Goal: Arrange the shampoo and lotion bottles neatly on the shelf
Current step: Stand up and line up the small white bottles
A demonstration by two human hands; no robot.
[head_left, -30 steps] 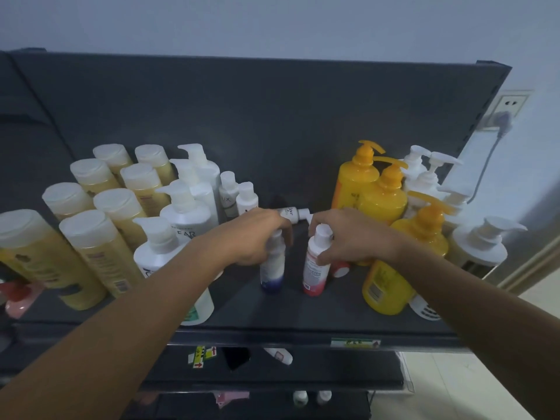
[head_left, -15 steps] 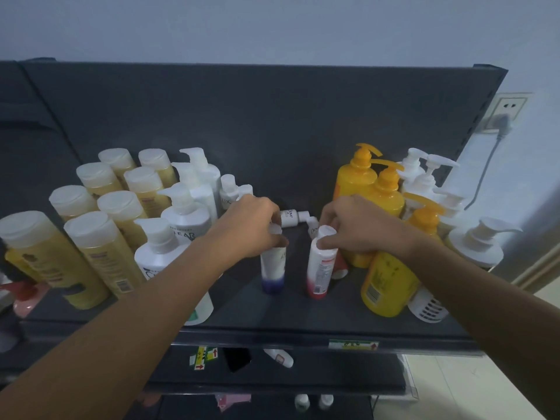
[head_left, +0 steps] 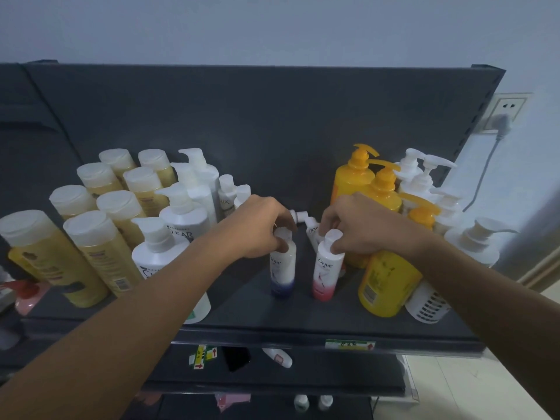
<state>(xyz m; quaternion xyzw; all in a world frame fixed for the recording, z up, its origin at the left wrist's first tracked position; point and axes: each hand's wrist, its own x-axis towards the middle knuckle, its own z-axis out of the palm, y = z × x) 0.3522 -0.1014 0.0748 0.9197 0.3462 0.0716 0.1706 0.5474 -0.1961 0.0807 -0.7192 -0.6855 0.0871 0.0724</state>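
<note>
Two small white Dove bottles stand upright side by side in the middle of the dark shelf (head_left: 303, 316). My left hand (head_left: 257, 227) grips the cap of the blue-bottomed bottle (head_left: 282, 272). The cap of the pink-bottomed bottle (head_left: 325, 272) is pinched by my right hand (head_left: 353, 227). Behind them two more small white bottles (head_left: 306, 221) lie on their sides, partly hidden by my hands.
Pale yellow shampoo bottles (head_left: 91, 247) and white pump bottles (head_left: 181, 213) crowd the left side. Orange-yellow pump bottles (head_left: 381, 277) and white pump bottles (head_left: 472, 241) fill the right. A lower shelf holds a small bottle (head_left: 277, 357). A wall socket (head_left: 506, 112) is at the right.
Both hands have shifted the two Dove bottles slightly forward and apart, keeping hold of their caps. The view has tilted a little lower.
</note>
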